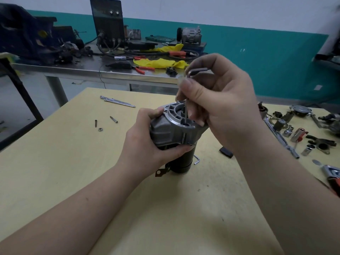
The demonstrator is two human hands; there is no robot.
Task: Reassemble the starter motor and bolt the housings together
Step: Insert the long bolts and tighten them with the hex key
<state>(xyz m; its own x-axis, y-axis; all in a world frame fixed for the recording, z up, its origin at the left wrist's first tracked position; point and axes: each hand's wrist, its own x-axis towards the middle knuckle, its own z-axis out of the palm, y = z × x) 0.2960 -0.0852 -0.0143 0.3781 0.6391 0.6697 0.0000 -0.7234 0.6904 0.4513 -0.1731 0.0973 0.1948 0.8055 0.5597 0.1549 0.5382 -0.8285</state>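
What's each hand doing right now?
Left hand: grips the starter motor housing.
Right hand: pinches a hex key set into the housing.

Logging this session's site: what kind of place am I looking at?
Likely an auto-electrical repair workshop: sockets lie loose on the table, a welder-like machine stands on the steel bench, and a starter motor is being worked on.

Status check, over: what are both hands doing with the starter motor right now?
Left hand grips starter motor, upright on table. Right hand holds hex key, tip down inside grey housing. Nothing blocking.
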